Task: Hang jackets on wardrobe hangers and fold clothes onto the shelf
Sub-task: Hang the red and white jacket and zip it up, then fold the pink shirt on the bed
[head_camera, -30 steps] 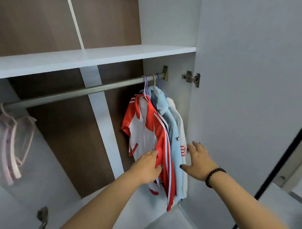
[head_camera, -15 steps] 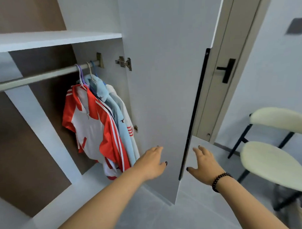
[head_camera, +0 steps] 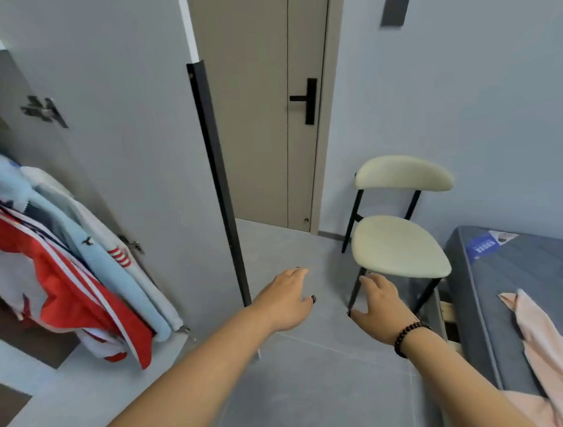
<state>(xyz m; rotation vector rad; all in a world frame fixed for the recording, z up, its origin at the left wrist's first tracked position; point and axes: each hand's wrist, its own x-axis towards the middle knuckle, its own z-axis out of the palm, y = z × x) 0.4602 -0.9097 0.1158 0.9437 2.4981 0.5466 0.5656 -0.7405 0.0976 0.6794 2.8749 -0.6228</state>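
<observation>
At the left edge, a red and white jacket [head_camera: 69, 294], a light blue jacket [head_camera: 93, 248] and a white jacket [head_camera: 122, 254] hang inside the wardrobe. A pale pink garment [head_camera: 546, 354] lies on the grey mattress [head_camera: 531, 268] at the lower right. My left hand [head_camera: 286, 301] and my right hand [head_camera: 379, 305] are stretched out over the floor, empty, with fingers apart. Both are away from the clothes. A dark bead bracelet sits on my right wrist.
The open grey wardrobe door [head_camera: 137, 154] with its black edge stands just left of my left hand. A cream chair [head_camera: 399, 244] on black legs is close behind my right hand. A beige room door [head_camera: 263, 102] with a black handle is beyond.
My view has swung right, from the wardrobe interior to the room. Both hands have left the hanging jackets and now hover over the floor, empty.
</observation>
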